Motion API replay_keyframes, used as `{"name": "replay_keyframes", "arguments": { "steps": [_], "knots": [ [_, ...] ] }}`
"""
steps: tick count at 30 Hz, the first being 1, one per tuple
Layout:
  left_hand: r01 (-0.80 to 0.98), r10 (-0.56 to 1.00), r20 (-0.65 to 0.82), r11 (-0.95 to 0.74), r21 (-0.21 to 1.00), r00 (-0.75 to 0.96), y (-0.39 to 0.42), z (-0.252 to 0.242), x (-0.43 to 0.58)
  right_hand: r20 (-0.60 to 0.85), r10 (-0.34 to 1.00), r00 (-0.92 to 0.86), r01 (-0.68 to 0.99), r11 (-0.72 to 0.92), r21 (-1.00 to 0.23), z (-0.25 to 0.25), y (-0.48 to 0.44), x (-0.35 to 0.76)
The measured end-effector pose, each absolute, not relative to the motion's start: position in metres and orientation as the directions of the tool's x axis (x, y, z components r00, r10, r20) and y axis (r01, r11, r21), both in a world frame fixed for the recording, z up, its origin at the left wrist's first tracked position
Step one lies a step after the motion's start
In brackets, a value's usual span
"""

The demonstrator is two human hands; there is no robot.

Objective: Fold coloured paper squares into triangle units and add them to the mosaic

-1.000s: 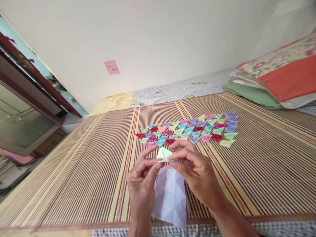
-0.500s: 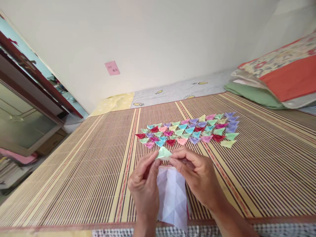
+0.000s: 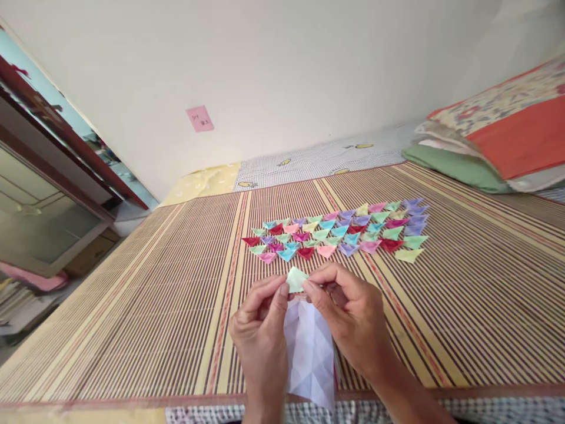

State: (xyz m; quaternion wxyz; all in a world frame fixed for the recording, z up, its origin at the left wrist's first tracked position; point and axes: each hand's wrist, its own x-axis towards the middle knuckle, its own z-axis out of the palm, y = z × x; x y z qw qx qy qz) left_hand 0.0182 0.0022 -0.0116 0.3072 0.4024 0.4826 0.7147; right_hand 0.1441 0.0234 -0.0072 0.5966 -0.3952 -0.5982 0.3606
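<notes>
One folded pale green paper (image 3: 296, 280) just below frame centre, left edge pinched by left hand (image 3: 262, 324), right edge by right hand (image 3: 353, 312). Creased lavender sheet (image 3: 311, 353) at bottom centre. Rows of small colourful paper shapes (image 3: 339, 231) on striped mat (image 3: 132, 306), centre to right. Pink note (image 3: 199, 118) on wall (image 3: 309, 70), upper left.

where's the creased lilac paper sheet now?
Head view, lower middle: the creased lilac paper sheet is at the near edge of the striped tan mat, between left hand and right hand, below the pale green folded paper.
</notes>
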Motion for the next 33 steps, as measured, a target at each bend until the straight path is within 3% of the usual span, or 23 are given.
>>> {"name": "replay_keyframes", "arguments": {
  "steps": [7, 14, 18, 25, 33],
  "knots": [
    [0.044, 0.817, 0.321, -0.343, 0.938, -0.479, 0.0, -0.006, 0.019, 0.48, 0.875, 0.061, 0.092, 0.474, -0.876, -0.01, 0.022, 0.141],
    [-0.012, 0.817, 0.303, -0.354, 0.935, -0.491, 0.0, -0.006, 0.021, 0.535, 0.845, 0.029, 0.134, 0.527, -0.839, -0.008, 0.021, 0.141],
    [-0.022, 0.83, 0.307, -0.358, 0.933, -0.466, 0.001, -0.006, 0.021, 0.509, 0.86, 0.034, 0.127, 0.501, -0.856, -0.008, 0.021, 0.144],
    [0.058, 0.829, 0.364, -0.376, 0.925, -0.425, 0.0, -0.004, 0.021, 0.327, 0.939, -0.105, -0.017, 0.327, -0.945, 0.002, 0.025, 0.148],
    [0.157, 0.819, 0.433, -0.404, 0.901, -0.376, 0.0, -0.01, 0.025, 0.399, 0.917, -0.002, 0.079, 0.398, -0.914, 0.0, 0.025, 0.148]
  ]
}}
